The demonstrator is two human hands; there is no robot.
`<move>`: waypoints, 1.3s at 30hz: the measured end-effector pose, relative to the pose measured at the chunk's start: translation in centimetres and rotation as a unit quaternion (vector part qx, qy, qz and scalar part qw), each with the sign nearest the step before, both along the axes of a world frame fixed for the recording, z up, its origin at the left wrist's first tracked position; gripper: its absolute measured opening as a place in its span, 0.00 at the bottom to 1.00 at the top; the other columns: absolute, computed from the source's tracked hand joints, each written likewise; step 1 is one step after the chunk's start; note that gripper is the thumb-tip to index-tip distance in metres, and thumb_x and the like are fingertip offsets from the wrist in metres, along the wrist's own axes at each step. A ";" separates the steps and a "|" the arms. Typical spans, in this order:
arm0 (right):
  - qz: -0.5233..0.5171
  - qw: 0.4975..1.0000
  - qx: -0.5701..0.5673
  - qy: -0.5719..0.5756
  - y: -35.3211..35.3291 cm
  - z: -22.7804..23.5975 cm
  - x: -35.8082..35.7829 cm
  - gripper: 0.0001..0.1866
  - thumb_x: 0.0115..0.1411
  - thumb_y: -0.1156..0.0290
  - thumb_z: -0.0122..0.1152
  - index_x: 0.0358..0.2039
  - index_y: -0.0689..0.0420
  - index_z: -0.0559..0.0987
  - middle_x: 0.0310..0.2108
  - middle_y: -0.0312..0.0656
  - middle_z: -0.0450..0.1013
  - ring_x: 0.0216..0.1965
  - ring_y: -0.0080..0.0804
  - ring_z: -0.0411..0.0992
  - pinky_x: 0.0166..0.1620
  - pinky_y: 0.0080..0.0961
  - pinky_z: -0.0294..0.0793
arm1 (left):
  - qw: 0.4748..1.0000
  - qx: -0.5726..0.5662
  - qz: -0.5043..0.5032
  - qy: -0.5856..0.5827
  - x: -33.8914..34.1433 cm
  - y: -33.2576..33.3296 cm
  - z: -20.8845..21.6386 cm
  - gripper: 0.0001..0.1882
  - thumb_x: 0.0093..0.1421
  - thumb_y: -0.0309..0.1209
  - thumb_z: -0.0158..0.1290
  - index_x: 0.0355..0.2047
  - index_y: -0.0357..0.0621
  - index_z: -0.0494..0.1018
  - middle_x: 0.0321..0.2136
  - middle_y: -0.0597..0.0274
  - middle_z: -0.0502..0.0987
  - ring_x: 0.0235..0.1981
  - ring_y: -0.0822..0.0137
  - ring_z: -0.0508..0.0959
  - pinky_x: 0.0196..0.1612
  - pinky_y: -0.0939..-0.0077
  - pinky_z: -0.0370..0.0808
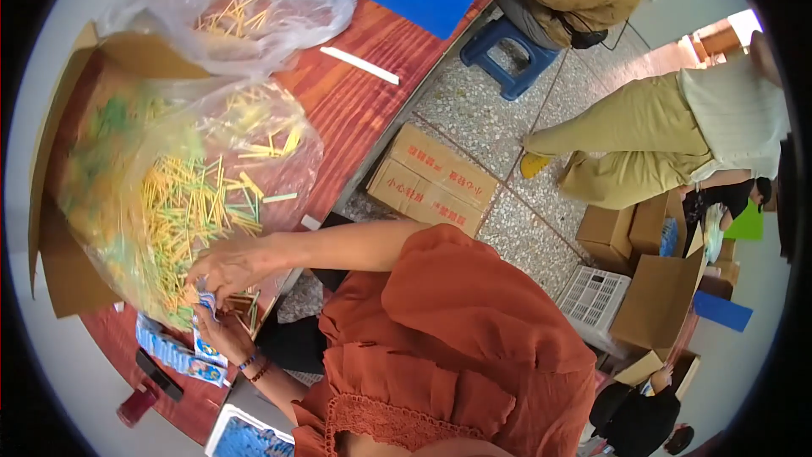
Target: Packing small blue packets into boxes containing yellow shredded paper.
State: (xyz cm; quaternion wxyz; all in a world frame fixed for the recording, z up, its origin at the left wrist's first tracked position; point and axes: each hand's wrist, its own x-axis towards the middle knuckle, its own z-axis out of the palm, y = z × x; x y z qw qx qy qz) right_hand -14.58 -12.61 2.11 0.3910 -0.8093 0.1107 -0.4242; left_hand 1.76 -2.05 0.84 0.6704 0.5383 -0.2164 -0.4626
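My left hand (222,334), with bracelets at its wrist, is closed round a small blue-and-white packet (207,300). Fingers of my right hand (233,267) are bent together at the packet's upper end, so both hands meet on it. Much of the packet is hidden by the fingers. Just beyond lies a heap of thin yellow and green sticks (182,203) in an open clear plastic bag (292,156). Below my left hand, a row of blue-and-white packets (165,345) lies on the reddish table (338,93).
A cardboard box (72,271) surrounds the stick bag; another clear bag (313,0) lies behind. A dark phone-like object (159,374), a red jar (137,404) and a white tray (222,440) of blue packets are nearby. A closed carton (431,178) is on the floor; other people are around.
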 end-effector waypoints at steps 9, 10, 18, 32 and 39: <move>-0.035 0.998 -0.020 0.041 -0.9 -1.2 -2.2 0.17 0.48 0.57 0.64 0.15 0.57 0.74 0.19 0.41 0.66 0.22 0.41 0.70 0.24 0.37 0.66 | 0.998 0.032 -0.028 -0.036 -0.9 -1.6 -0.6 0.16 0.65 0.37 0.49 0.42 0.33 0.70 0.34 0.59 0.75 0.32 0.70 0.75 0.33 0.77 0.73; -0.019 0.999 -0.012 0.031 -1.0 -1.3 -1.9 0.17 0.48 0.57 0.63 0.15 0.56 0.74 0.19 0.41 0.66 0.22 0.41 0.70 0.25 0.38 0.66 | 0.999 0.021 -0.029 -0.027 -1.7 -1.3 0.2 0.16 0.65 0.39 0.49 0.39 0.35 0.71 0.32 0.60 0.75 0.31 0.71 0.74 0.33 0.78 0.72; 0.014 0.972 0.128 0.195 -1.1 0.8 -1.9 0.22 0.47 0.47 0.63 0.22 0.57 0.79 0.19 0.49 0.73 0.25 0.48 0.73 0.27 0.41 0.67 | 0.989 0.107 -0.087 -0.054 -1.4 -1.9 2.4 0.16 0.66 0.41 0.48 0.34 0.38 0.71 0.27 0.62 0.75 0.26 0.74 0.74 0.27 0.80 0.70; 0.051 0.975 0.114 0.182 0.0 1.5 -0.2 0.21 0.49 0.49 0.60 0.21 0.57 0.80 0.18 0.46 0.73 0.21 0.42 0.72 0.25 0.39 0.67 | 0.998 0.044 0.032 -0.037 -1.6 -0.6 1.9 0.14 0.66 0.36 0.46 0.43 0.38 0.72 0.32 0.64 0.76 0.31 0.72 0.74 0.36 0.76 0.74; 0.015 0.904 0.428 0.017 -5.8 0.1 -5.5 0.09 0.62 0.68 0.56 0.37 0.59 0.80 0.32 0.36 0.77 0.32 0.20 0.74 0.36 0.17 0.73 | 0.991 -0.035 0.115 0.067 1.0 1.2 0.6 0.10 0.65 0.34 0.48 0.39 0.40 0.73 0.30 0.67 0.75 0.25 0.73 0.71 0.30 0.77 0.70</move>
